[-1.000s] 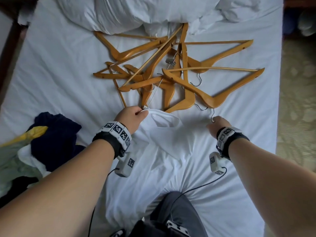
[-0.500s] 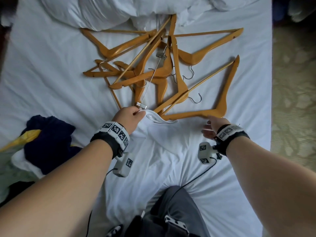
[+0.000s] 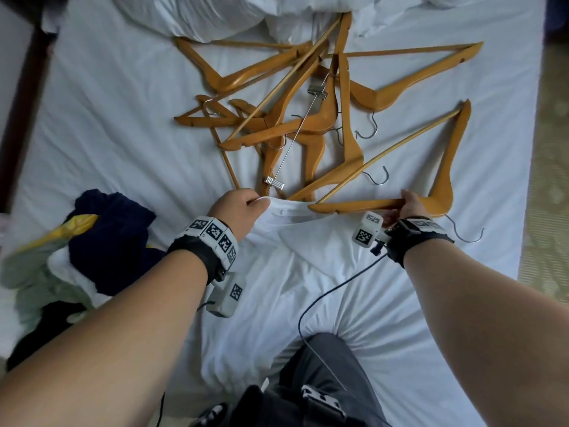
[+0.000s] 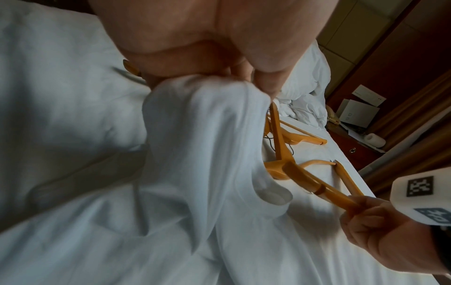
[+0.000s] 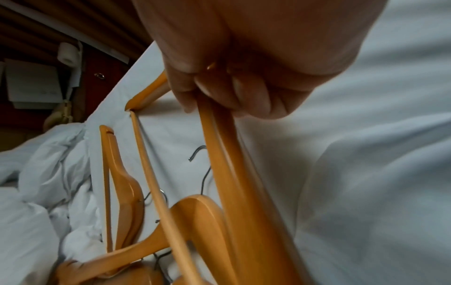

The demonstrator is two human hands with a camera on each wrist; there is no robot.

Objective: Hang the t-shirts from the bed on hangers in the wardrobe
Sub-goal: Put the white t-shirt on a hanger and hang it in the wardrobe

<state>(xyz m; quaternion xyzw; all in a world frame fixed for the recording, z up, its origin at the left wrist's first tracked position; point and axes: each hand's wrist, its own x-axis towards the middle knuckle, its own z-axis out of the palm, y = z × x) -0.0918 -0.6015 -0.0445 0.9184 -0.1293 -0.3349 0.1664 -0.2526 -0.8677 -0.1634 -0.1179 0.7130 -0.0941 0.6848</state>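
A white t-shirt [image 3: 311, 257] lies flat on the bed with its collar [image 3: 286, 208] toward the hanger pile. My left hand [image 3: 243, 208] pinches the collar's left edge; in the left wrist view the bunched cloth [image 4: 202, 119] hangs from those fingers. My right hand [image 3: 406, 208] grips one arm of a wooden hanger [image 3: 443, 180], whose tip [image 3: 314, 207] lies at the collar opening and whose metal hook [image 3: 465, 234] points right. The right wrist view shows fingers [image 5: 219, 96] curled round that hanger arm [image 5: 234, 164].
Several more wooden hangers [image 3: 292, 118] lie tangled in mid-bed, below a crumpled duvet [image 3: 215, 13]. A heap of dark blue, yellow and pale clothes [image 3: 92, 241] sits at the left. The bed's right edge meets patterned carpet [image 3: 551, 180]. A bedside cabinet [image 4: 354, 150] stands beyond.
My right hand took the nearest hanger by its hook end, swung it round and pulled it toward me; its arm tip now lies at the collar. The left hand kept its pinch.
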